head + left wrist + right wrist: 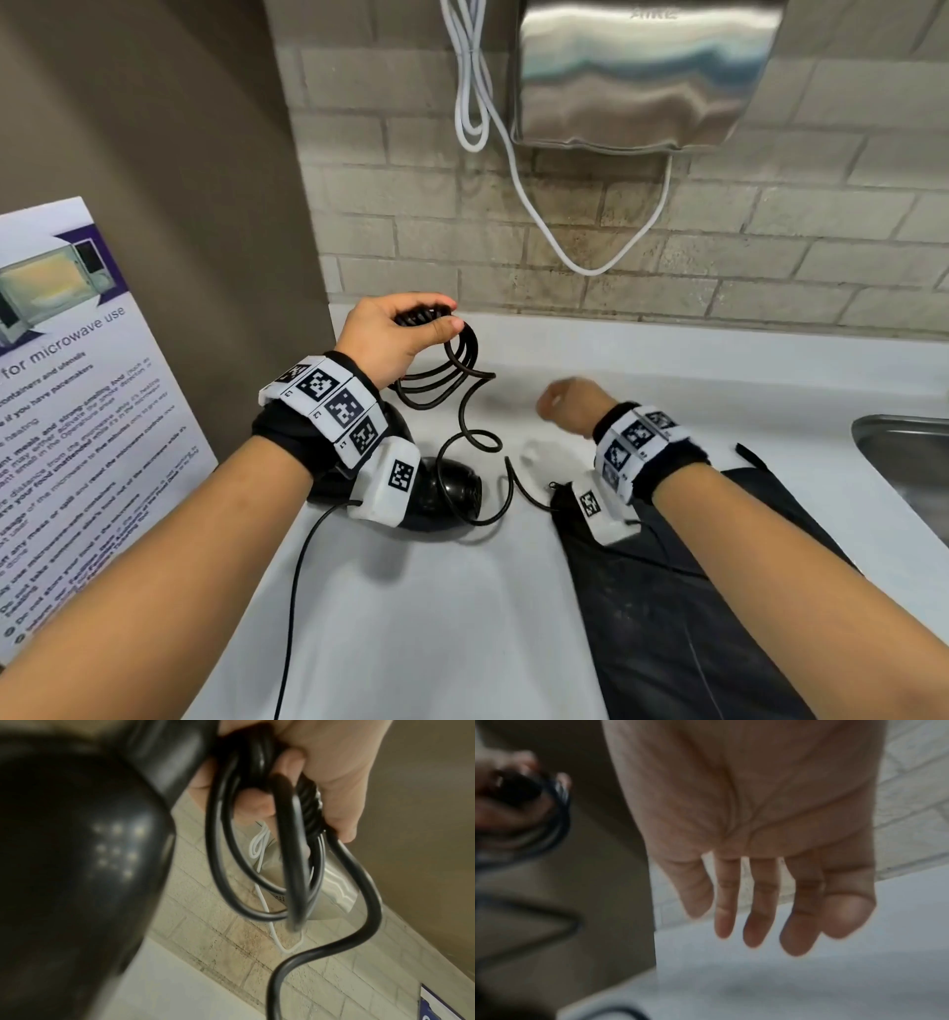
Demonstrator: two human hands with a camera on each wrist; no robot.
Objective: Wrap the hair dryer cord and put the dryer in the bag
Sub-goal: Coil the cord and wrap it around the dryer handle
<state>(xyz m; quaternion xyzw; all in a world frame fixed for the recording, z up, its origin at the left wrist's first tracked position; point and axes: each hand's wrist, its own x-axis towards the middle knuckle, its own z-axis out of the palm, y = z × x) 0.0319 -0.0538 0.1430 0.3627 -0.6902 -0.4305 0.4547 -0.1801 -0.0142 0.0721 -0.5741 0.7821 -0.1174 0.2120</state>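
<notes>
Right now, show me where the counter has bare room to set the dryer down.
Bare counter lies in front, between the thin black cable and the black bag. Another bare strip runs along the tiled wall, from the right hand to the sink. The middle is crowded: hair dryer, loose cord, left hand gripping the coils.

Black dryer (452,493) on counter; cord (452,370) part-coiled; bag (667,591) flat.

Pale brick-tile wall (719,246) behind a white surface (411,616). Steel hand dryer (642,77) mounted up top, white cable (518,169) looping beneath (stains on the tiles nearby). Brown side wall (154,128) at left, microwave notice (77,411) leaning against it. Steel sink (904,462) at far right.
</notes>
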